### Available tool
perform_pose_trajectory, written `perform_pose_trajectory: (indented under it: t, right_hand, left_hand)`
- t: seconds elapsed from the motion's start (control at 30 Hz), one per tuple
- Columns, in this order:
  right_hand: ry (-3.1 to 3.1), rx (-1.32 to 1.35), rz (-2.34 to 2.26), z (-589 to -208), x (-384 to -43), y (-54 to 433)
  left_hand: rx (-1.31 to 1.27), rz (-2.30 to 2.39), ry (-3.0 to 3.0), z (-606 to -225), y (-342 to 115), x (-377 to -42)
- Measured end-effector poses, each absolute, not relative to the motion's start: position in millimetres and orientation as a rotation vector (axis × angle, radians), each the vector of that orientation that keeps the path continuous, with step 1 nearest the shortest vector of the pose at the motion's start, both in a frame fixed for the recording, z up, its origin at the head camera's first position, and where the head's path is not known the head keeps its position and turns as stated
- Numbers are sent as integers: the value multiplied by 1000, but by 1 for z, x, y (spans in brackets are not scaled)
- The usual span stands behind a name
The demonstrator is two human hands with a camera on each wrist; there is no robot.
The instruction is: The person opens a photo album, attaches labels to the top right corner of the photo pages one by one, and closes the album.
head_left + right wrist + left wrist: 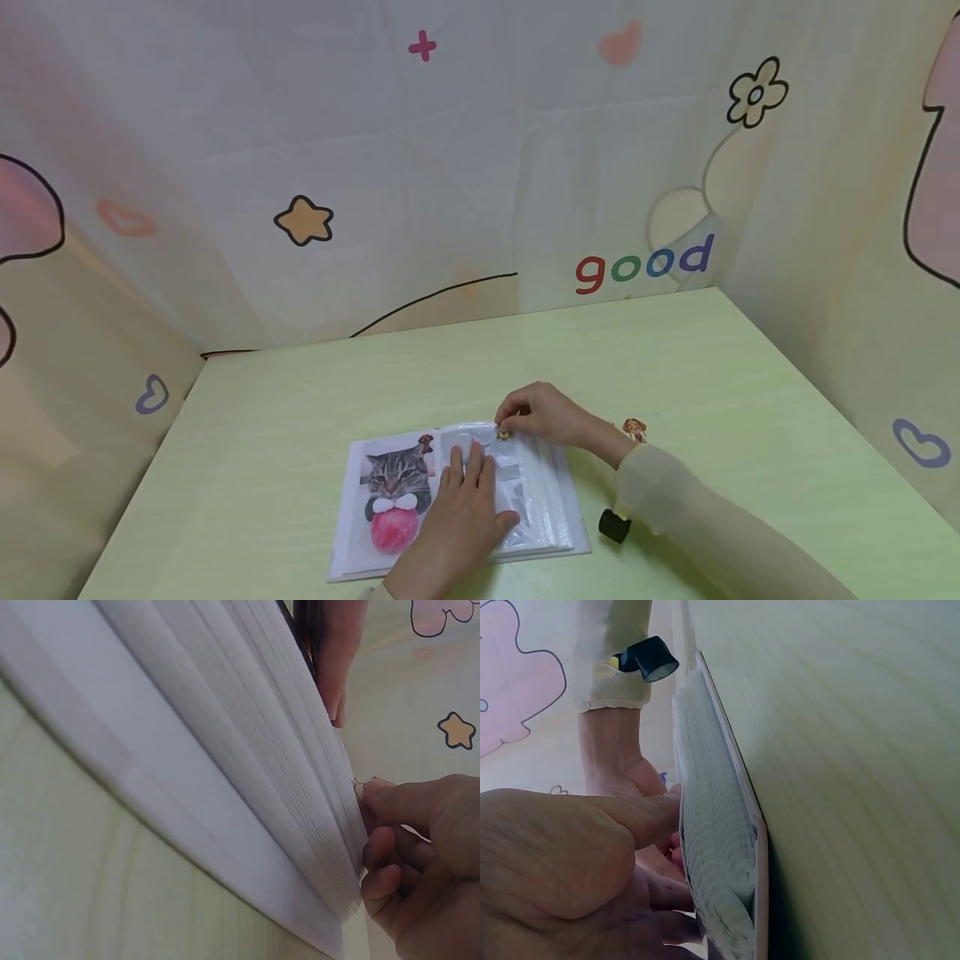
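Note:
An open book [573, 508] with thick, glossy pages lies on the table. Its left page shows a grey cat picture [397, 479] above a pink fluffy ball [394, 531], with a small brown figure sticker [426, 443] at the corner. My left hand [465, 517] rests on the right page, fingers straight and spread. At that page's top edge, my right hand [543, 412] pinches a small yellowish-brown sticker [503, 434] between thumb and fingers. The right wrist view shows thumb and fingertips of this hand [420, 847] meeting at the edge of the pages [300, 780].
A small dog-figure sticker [634, 429] lies on the pale green table [255, 483], just beyond my right forearm. A black device [615, 526] is fixed under the right sleeve [675, 492]. Behind the table hangs a printed curtain [450, 167].

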State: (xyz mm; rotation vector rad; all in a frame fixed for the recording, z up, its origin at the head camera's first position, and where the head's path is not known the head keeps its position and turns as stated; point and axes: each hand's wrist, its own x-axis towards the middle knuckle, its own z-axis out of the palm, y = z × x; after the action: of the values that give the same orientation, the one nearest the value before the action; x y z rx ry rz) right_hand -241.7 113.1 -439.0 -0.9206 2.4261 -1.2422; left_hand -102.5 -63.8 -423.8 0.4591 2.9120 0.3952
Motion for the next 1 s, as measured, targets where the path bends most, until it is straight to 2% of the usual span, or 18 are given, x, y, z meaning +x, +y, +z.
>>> perform_pose_trajectory:
  t: [1.0]
  right_hand:
    - [2669,-1004,-1027,-442,-227,109]
  left_hand:
    - [460,374,2909,-423,-62,-102]
